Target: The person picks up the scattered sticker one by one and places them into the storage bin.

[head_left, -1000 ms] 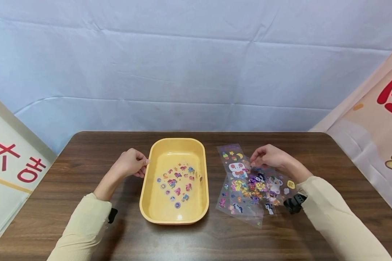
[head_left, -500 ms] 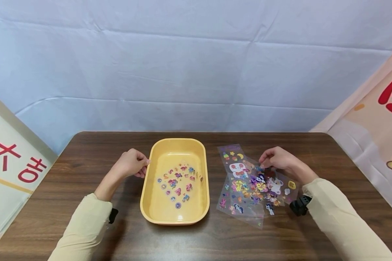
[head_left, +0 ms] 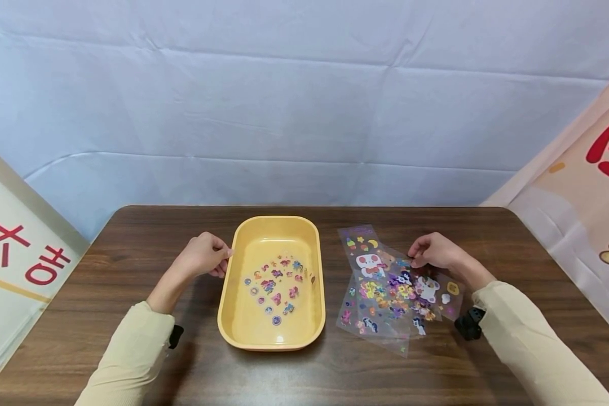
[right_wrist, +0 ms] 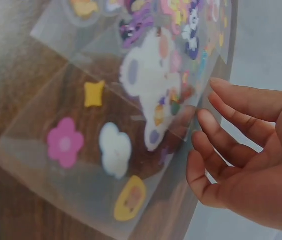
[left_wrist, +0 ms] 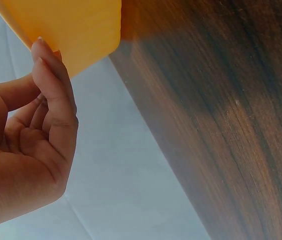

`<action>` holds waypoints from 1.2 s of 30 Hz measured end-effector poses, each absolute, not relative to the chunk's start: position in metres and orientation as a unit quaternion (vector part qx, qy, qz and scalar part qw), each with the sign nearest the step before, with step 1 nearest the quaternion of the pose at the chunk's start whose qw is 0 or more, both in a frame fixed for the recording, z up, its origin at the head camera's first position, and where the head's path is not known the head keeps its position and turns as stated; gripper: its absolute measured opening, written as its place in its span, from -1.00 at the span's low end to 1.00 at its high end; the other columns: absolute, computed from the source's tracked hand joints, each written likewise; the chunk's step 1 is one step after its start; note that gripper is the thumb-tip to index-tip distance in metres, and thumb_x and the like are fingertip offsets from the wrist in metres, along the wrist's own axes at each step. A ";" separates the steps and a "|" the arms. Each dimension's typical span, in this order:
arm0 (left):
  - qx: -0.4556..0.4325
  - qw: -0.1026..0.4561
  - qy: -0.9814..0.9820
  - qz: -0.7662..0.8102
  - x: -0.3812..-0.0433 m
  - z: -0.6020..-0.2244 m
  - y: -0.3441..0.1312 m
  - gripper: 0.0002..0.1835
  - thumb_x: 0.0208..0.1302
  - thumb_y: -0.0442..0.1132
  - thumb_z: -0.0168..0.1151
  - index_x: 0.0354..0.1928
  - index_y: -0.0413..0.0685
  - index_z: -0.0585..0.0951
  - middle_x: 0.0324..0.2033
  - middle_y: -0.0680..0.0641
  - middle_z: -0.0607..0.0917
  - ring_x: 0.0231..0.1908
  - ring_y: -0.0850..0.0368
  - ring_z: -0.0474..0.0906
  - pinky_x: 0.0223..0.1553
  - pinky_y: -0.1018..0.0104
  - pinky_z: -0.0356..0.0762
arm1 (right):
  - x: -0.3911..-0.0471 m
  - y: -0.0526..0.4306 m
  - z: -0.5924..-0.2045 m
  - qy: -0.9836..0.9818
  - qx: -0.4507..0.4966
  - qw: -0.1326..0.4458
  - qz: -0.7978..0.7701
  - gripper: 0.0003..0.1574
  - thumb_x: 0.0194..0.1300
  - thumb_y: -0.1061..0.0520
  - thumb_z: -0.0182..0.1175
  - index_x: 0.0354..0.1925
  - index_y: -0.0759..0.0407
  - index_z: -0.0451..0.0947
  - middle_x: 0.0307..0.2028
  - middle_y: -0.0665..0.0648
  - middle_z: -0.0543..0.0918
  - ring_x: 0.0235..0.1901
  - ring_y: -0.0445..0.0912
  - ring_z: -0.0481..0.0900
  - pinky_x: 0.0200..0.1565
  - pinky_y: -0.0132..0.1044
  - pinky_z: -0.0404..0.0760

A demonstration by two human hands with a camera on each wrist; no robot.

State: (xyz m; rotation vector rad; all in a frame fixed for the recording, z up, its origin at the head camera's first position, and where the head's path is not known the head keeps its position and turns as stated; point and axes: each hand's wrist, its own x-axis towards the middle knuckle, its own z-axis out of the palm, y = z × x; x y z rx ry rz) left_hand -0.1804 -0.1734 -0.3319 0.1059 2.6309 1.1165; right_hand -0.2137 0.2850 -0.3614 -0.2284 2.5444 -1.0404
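In the head view, my left hand (head_left: pixel 206 256) pinches the left rim of a yellow tray (head_left: pixel 228 304). The left wrist view shows thumb and forefinger at the edge of the tray (left_wrist: pixel 88 30). Inside the tray lies a clear sticker sheet (head_left: pixel 276 298) with small colourful figures and round badges. To the right, my right hand (head_left: pixel 436 251) is at the far edge of a loose pile of clear sticker sheets (head_left: pixel 385 287). Its fingers are loosely bent, fingertips right beside the edge of the sheets (right_wrist: pixel 116 150), and no sheet shows between them.
The overlapping sheets carry bears, ponies, a cloud sticker (right_wrist: pixel 116 150) and a pink flower sticker (right_wrist: pixel 65 142). Everything rests on a dark wooden table (head_left: pixel 152 237). A pale cloth (head_left: pixel 304 113) hangs behind it, with printed banners (head_left: pixel 20 270) at the sides.
My right hand has moved right along the far edge of the sheets, uncovering more of the pile. The left hand and the tray have stayed put.
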 end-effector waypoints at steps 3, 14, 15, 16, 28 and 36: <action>0.036 0.140 0.912 0.385 -0.180 -0.332 -0.173 -0.76 0.33 -0.33 0.05 -0.34 -0.40 0.61 -0.67 -0.07 0.59 -0.65 0.17 0.57 -0.49 0.23 0.63 | -0.213 0.285 -0.364 0.908 -0.086 0.189 -0.365 -0.78 0.06 0.42 0.23 -0.28 0.52 0.48 -0.46 0.18 0.54 -0.49 -0.07 0.50 -0.42 -0.18 0.54; 0.032 0.139 0.912 0.385 -0.180 -0.332 -0.173 -0.76 0.33 -0.33 0.05 -0.36 -0.39 0.61 -0.67 -0.08 0.59 -0.65 0.17 0.57 -0.49 0.24 0.62 | -0.212 0.285 -0.370 0.923 -0.088 0.167 -0.335 -0.80 -0.01 0.46 0.26 -0.34 0.43 0.48 -0.47 0.15 0.49 -0.49 -0.08 0.45 -0.42 -0.23 0.50; 0.031 0.140 0.912 0.385 -0.180 -0.332 -0.173 -0.76 0.33 -0.33 0.05 -0.36 -0.39 0.61 -0.67 -0.08 0.59 -0.65 0.17 0.57 -0.49 0.25 0.62 | -0.212 0.285 -0.370 0.923 -0.087 0.166 -0.335 -0.81 -0.01 0.46 0.26 -0.35 0.43 0.48 -0.47 0.13 0.49 -0.49 -0.08 0.44 -0.42 -0.23 0.50; 0.030 0.140 0.912 0.385 -0.181 -0.333 -0.173 -0.76 0.32 -0.33 0.05 -0.36 -0.39 0.61 -0.67 -0.07 0.59 -0.65 0.17 0.57 -0.49 0.25 0.63 | -0.213 0.285 -0.370 0.923 -0.088 0.166 -0.336 -0.81 -0.01 0.46 0.25 -0.35 0.43 0.48 -0.48 0.13 0.48 -0.50 -0.08 0.45 -0.42 -0.24 0.50; 0.032 0.142 0.909 0.390 -0.180 -0.331 -0.173 -0.77 0.32 -0.34 0.05 -0.37 -0.39 0.60 -0.67 -0.08 0.59 -0.65 0.17 0.57 -0.48 0.23 0.63 | -0.213 0.284 -0.369 0.916 -0.083 0.187 -0.344 -0.84 0.02 0.48 0.21 -0.37 0.44 0.44 -0.54 0.12 0.44 -0.52 -0.06 0.51 -0.45 -0.23 0.51; 0.030 0.144 0.909 0.390 -0.180 -0.331 -0.173 -0.76 0.33 -0.33 0.04 -0.36 -0.40 0.60 -0.68 -0.08 0.59 -0.65 0.17 0.56 -0.49 0.23 0.63 | -0.212 0.285 -0.368 0.921 -0.087 0.186 -0.331 -0.84 0.04 0.44 0.22 -0.38 0.43 0.42 -0.54 0.13 0.41 -0.53 -0.06 0.47 -0.47 -0.23 0.47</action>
